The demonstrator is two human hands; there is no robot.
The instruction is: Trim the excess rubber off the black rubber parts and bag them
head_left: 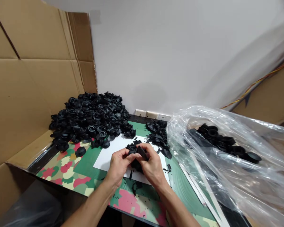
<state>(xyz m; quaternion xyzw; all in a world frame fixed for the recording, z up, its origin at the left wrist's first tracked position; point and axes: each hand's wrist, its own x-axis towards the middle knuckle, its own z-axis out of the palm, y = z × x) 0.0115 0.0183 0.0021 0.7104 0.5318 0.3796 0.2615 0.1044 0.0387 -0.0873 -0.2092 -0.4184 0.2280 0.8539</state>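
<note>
Over the white sheet (104,159), my left hand (119,162) and my right hand (152,162) meet, thumbs close together. Both are closed on a black ribbed rubber part (132,147), the left at its ribbed side and the right at a thin flap (142,153). Fingers cover much of the part. More black rubber shows just below the hands, in their shadow. Black scraps (134,187) lie on the green mat near my wrists. Behind to the left rises a large heap of similar ribbed black parts (92,116).
A smaller pile of black scraps (157,134) lies right of the sheet. On the right, a clear plastic bag (198,115) holds black rubber rings and parts (217,138). Cardboard (38,78) walls the left side. Sockets (152,115) sit low on the back wall. White strips (196,186) lie beside the bag.
</note>
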